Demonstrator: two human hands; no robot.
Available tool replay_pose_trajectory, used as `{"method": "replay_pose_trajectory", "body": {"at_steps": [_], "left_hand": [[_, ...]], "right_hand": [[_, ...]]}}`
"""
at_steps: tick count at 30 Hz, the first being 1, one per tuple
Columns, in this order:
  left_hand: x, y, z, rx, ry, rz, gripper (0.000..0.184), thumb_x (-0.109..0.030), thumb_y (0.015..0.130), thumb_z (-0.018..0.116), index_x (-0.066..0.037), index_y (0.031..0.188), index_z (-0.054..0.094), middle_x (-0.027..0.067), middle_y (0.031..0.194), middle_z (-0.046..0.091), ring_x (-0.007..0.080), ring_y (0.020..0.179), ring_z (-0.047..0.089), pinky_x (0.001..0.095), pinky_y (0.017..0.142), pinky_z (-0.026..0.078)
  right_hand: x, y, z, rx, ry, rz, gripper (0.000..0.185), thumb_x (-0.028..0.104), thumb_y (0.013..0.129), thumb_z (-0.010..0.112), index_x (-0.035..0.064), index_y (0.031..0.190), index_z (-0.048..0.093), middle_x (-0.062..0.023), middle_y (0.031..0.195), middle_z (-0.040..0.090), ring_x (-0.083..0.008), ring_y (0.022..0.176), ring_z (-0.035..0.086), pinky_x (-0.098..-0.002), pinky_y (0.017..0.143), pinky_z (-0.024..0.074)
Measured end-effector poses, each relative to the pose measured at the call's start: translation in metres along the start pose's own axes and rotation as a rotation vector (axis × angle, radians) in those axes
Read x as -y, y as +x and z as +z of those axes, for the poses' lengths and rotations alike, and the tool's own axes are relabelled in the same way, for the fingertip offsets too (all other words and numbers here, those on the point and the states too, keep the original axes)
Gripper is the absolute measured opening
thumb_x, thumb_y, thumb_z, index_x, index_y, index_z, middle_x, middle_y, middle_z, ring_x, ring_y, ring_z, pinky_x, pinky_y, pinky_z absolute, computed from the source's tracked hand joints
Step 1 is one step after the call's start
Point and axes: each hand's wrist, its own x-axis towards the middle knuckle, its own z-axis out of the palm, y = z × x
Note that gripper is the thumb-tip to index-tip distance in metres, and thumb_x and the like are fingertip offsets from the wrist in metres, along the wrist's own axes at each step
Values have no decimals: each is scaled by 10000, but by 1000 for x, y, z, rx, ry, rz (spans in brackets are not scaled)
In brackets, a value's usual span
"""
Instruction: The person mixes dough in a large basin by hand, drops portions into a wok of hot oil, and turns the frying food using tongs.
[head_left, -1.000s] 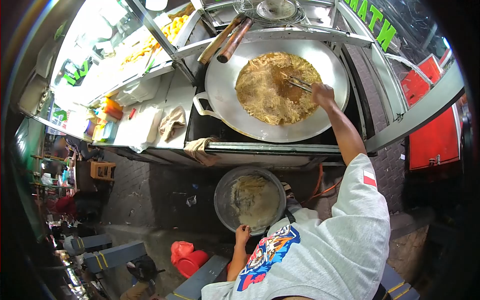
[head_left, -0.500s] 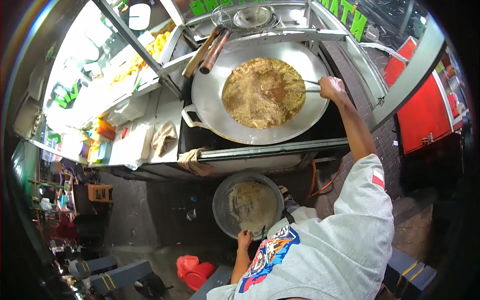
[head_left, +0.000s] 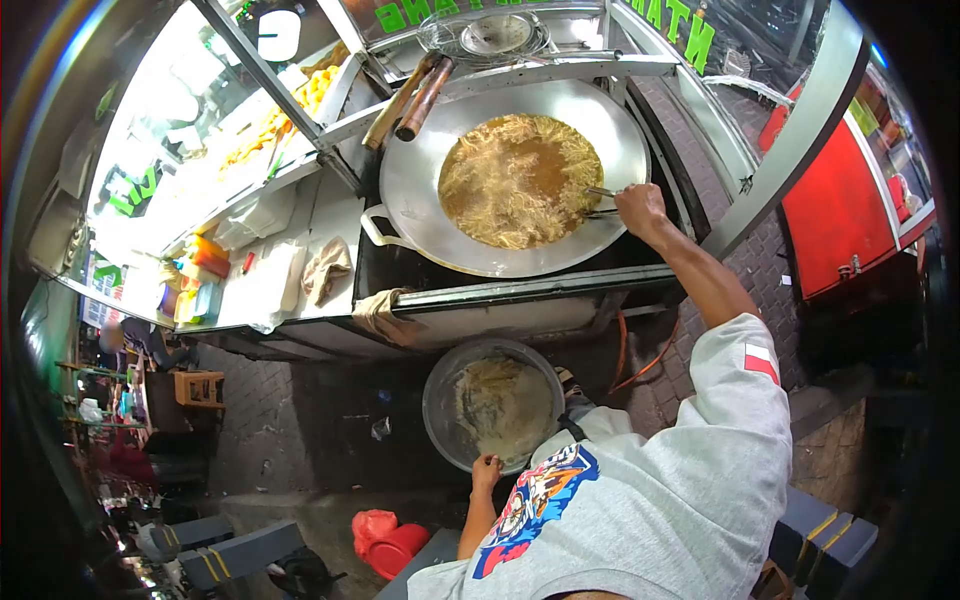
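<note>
My right hand [head_left: 641, 209] is closed round metal tongs [head_left: 598, 191], whose ends reach into the bubbling oil. Pale, shredded food [head_left: 520, 233] fries in that oil, thickest round the edges, with browner oil showing in the middle. A large, wide wok [head_left: 410, 180] with a white side handle holds it all. Low by my body, my left hand [head_left: 486, 474] has its fingers drawn together at the near rim of a grey basin [head_left: 436, 395]. Whether it grips the rim or something small is unclear. Wet, pale batter-like mix [head_left: 510, 405] lies in the basin.
Wooden-handled strainers [head_left: 425, 97] rest on the frame behind the wok. Left of it, the counter holds cloths [head_left: 327, 270] and sauce bottles [head_left: 208, 258]. Fried food [head_left: 318, 92] fills a lit case. A red plastic stool [head_left: 396, 548] and benches [head_left: 240, 552] stand near the floor.
My right hand has moved toward me and slightly left with the tongs. The food has spread toward the oil's edges, showing more oil in the middle. My left hand stays by the basin rim.
</note>
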Motion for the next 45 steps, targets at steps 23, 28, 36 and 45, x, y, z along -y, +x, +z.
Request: {"method": "replay_pose_trajectory", "body": {"at_steps": [23, 28, 36, 45], "left_hand": [[23, -11, 0, -66, -91, -58, 251, -185, 893, 596, 15, 1044, 605, 73, 711, 628, 147, 552, 591, 278, 490, 498], [32, -17, 2, -50, 7, -54, 266, -209, 877, 613, 11, 1026, 621, 79, 718, 635, 148, 549, 599, 278, 470, 491], [32, -22, 0, -63, -99, -48, 267, -211, 881, 608, 9, 1033, 620, 81, 711, 630, 144, 521, 587, 277, 467, 483], [41, -32, -2, -59, -76, -62, 259, -184, 893, 601, 21, 1052, 606, 93, 721, 636, 140, 518, 577, 276, 464, 476]], "right_hand": [[-5, -16, -40, 89, 151, 14, 162, 71, 725, 623, 92, 857, 714, -117, 878, 701, -232, 846, 688, -366, 719, 545], [42, -32, -30, 19, 9, -104, 103, 128, 719, 634, 150, 756, 728, -72, 817, 709, -217, 814, 694, -339, 637, 547], [30, -29, -27, 36, 184, 39, 135, 133, 749, 603, 90, 798, 720, -124, 823, 700, -259, 784, 693, -387, 671, 555], [-28, -14, -18, -8, 323, 293, 228, 107, 703, 618, 80, 917, 692, -168, 872, 680, -310, 873, 667, -416, 743, 534]]}}
